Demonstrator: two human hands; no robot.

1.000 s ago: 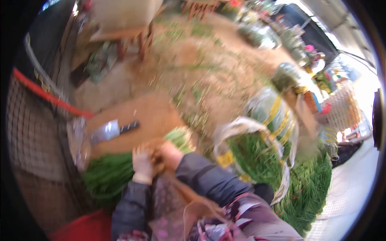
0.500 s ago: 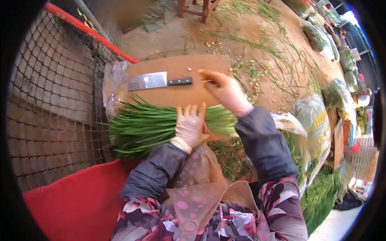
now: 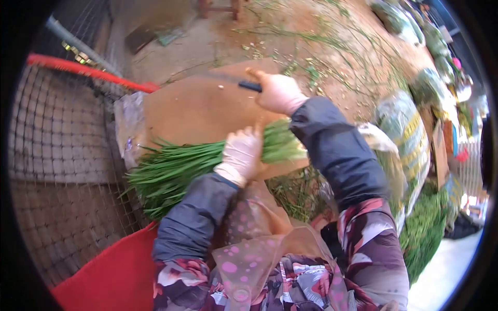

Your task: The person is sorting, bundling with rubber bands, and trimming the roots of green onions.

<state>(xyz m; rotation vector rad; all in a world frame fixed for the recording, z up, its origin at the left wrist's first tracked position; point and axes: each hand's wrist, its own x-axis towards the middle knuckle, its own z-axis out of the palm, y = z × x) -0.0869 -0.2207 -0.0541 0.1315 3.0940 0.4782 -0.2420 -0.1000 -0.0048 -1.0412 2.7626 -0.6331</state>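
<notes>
A bundle of long green stalks (image 3: 181, 161) lies across the near side of a brown board (image 3: 197, 106), its leafy ends to the left and pale ends to the right. My left hand (image 3: 243, 151), in a pale glove, is wrapped over the bundle and presses on it. My right hand (image 3: 277, 92), also gloved, is closed round the black handle of a knife (image 3: 250, 86), above the board's far right part. The blade is smeared by motion and points left.
Netting (image 3: 57, 124) with a red bar (image 3: 93, 75) stands at the left, above red cloth (image 3: 109, 272). Scattered green scraps (image 3: 332, 44) cover the ground beyond the board. Filled plastic bags (image 3: 404, 129) and more greens (image 3: 423, 233) are at the right.
My right hand, empty before, has taken hold of the knife that lay on the board and lifted it. My left hand remains on the bundle. The view has shifted slightly.
</notes>
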